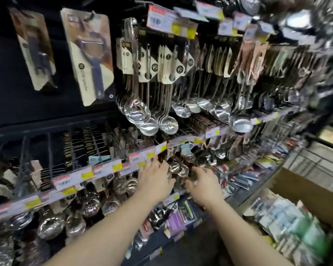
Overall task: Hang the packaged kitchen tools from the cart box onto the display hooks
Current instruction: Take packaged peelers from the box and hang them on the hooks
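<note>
Two bare forearms are reaching up from the lower edge of the view toward a crowded shop display of kitchen tools. The left hand (155, 178) is lying just left of centre, at about seven o'clock from the middle of the view, back of the hand facing the camera, fingers stretched forward and slightly spread. The right hand (205, 184) is sitting beside it at about five o'clock, fingers also extended and loosely fanned. The two hands are a little apart, and between their fingertips a shiny cluster of small steel strainers (178, 167) is hanging from the shelf rail. Motion blur is hiding whether either hand is actually gripping a strainer or only touching it, so I cannot tell.

The strainers are looking like rounded, perforated metal bowls with a coppery gleam, hanging below a rail of yellow and white price tags (115, 167).

At one o'clock, rows of carded ladles and skimmers (150, 120) are hanging on hooks, their polished bowls pointing down. At eleven o'clock, two carded peelers (90, 54) are hanging against a dark panel.

At four o'clock, at the lower right edge, a cardboard cart box (304, 191) is sitting open, holding more packaged tools (288, 225), blurred and mostly pale and green
</note>
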Available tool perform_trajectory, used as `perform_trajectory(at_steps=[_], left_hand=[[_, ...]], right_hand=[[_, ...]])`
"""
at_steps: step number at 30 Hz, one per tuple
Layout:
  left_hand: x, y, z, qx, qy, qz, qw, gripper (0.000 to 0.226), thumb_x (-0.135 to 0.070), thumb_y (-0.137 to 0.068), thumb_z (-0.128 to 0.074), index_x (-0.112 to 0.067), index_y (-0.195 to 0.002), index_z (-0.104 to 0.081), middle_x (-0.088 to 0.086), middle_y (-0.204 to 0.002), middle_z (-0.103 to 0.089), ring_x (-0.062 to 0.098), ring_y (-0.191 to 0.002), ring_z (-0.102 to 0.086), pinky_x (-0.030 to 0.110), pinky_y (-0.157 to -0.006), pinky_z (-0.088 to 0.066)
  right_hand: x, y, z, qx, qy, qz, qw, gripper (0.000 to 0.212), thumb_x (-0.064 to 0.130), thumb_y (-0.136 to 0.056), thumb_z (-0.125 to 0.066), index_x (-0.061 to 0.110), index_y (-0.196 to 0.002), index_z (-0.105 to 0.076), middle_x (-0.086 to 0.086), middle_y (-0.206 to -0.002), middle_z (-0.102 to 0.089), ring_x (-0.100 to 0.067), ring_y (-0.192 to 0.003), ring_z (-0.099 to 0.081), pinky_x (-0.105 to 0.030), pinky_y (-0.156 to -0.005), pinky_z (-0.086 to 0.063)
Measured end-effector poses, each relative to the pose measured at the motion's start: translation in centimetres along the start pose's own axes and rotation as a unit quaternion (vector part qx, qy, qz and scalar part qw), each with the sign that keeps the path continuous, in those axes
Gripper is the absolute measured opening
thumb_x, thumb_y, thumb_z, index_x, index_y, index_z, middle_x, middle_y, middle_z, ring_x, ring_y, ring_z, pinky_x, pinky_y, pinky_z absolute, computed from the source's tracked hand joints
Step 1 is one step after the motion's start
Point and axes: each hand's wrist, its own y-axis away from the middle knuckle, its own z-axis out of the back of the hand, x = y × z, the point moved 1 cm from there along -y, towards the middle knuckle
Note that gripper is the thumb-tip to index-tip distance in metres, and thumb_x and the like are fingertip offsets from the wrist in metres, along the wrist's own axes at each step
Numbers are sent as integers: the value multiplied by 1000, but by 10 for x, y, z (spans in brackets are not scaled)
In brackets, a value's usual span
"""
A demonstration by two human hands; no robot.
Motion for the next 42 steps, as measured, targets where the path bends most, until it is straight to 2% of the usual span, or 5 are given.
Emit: perform_trajectory(at_steps=[9,18,28,34,42], left_hand=[[-144,-9,-94,140,-6,-95,986,47,-51,-97,-51,-18,-131,-53,10,-137,-53,32,-132,-44,42,-106,-36],[-276,-9,-171,208,-36,-161,964,54,-52,-96,-53,-18,-138,-48,9,-142,-50,29,-135,-43,38,-108,-36],[-351,-9,-231,267,-77,-203,939,55,-54,-98,-49,-18,-140,-47,10,-139,-53,31,-131,-47,42,-105,-38],[-374,-17,-261,307,-90,-227,920,56,-54,-98,-51,-17,-140,-47,10,-138,-53,31,-131,-47,41,-105,-38],[-402,-38,-319,376,-90,-256,886,57,-52,-96,-56,-14,-138,-48,13,-137,-53,32,-133,-45,41,-106,-39]], right_hand=[[-202,50,33,23,35,-197,980,50,40,-93,-56,18,-137,-53,-11,-133,-57,-32,-123,-53,-38,-98,-48],[-358,105,80,45,33,-336,940,53,29,-94,-61,16,-143,-45,-16,-135,-55,-33,-127,-52,-35,-102,-43],[-410,116,59,72,-62,-366,926,44,12,-95,-55,17,-138,-51,-14,-136,-50,-33,-122,-54,-37,-97,-47],[-418,107,41,101,-74,-371,920,42,16,-97,-56,15,-138,-48,-13,-132,-53,-33,-114,-58,-40,-92,-49],[-434,87,20,108,-128,-427,889,48,17,-96,-58,16,-142,-45,-13,-137,-50,-33,-123,-53,-36,-99,-44]])
